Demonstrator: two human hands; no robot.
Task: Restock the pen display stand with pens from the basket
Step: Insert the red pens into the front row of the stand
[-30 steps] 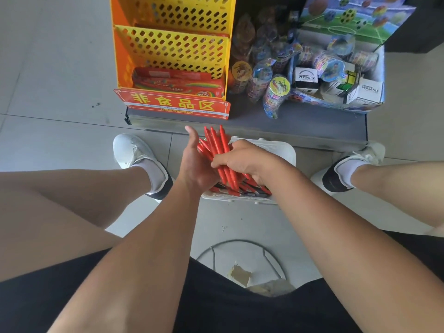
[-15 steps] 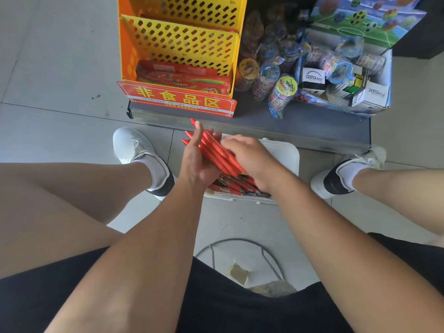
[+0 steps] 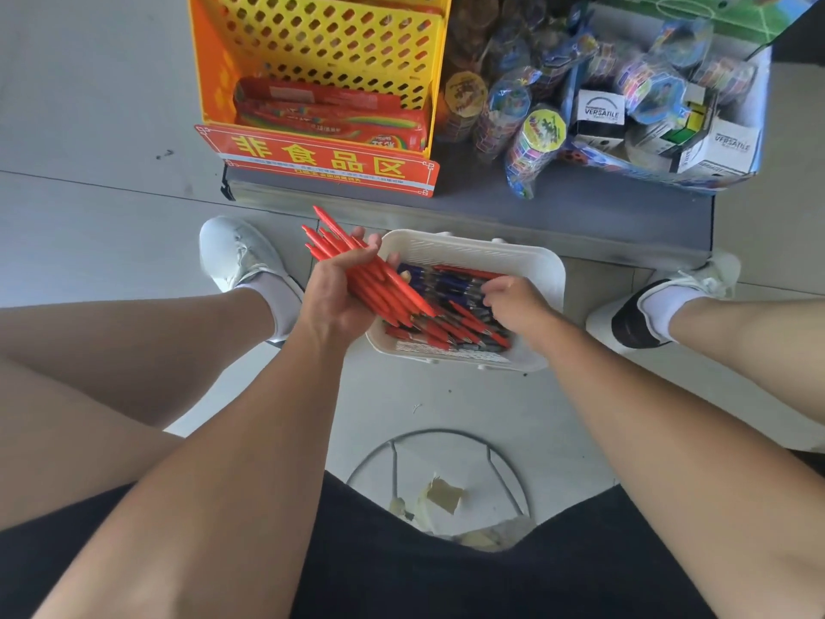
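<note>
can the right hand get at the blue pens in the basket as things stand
Probably yes. The right hand is over the basket, right beside the blue pens, which lie uncovered. The bunch of red pens in the left hand overhangs only the basket's left edge.

The left hand [image 3: 332, 301] grips a bundle of red pens [image 3: 364, 272] at the white basket's [image 3: 527, 261] left rim, while the right hand [image 3: 518, 303] reaches among the loose pens [image 3: 451, 285] inside, below the yellow display stand [image 3: 330, 51]
</note>
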